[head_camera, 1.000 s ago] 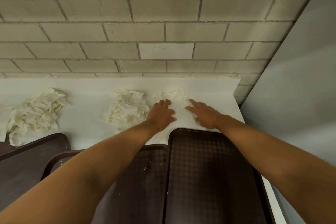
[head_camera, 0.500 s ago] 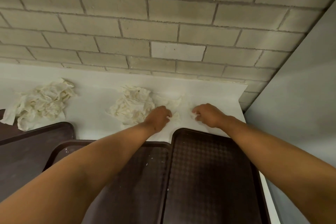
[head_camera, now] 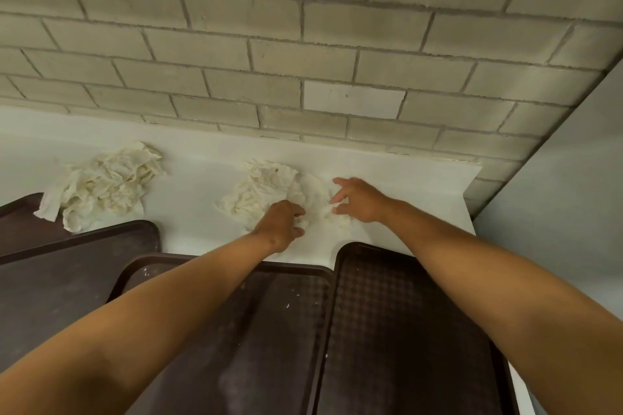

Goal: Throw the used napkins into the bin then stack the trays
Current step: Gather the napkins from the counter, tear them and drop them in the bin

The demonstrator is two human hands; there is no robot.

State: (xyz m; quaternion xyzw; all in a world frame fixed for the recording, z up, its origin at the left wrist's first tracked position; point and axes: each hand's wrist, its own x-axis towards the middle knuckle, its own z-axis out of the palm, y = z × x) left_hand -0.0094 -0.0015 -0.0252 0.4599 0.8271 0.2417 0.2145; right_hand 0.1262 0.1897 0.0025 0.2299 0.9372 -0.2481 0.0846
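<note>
Crumpled white napkins [head_camera: 259, 190] lie in a heap on the white counter, with more crumpled napkin paper [head_camera: 332, 217] between my hands. My left hand [head_camera: 281, 224] rests at the heap's near right edge, fingers curled onto the paper. My right hand [head_camera: 359, 200] sits just right of it, fingers spread and touching the paper. A second napkin pile [head_camera: 108, 184] lies at the left. Three dark brown trays lie near me: one on the right [head_camera: 404, 330], one in the middle [head_camera: 269, 330], one at the left [head_camera: 60, 273].
A brick wall [head_camera: 303, 61] rises behind the white counter [head_camera: 404, 185]. A grey panel [head_camera: 573, 195] closes off the right side. White crumbs dot the middle tray. No bin is in view.
Both hands closed into fists on the napkin paper half a second ago. Now my right hand has spread its fingers again, and my left has slid slightly nearer me.
</note>
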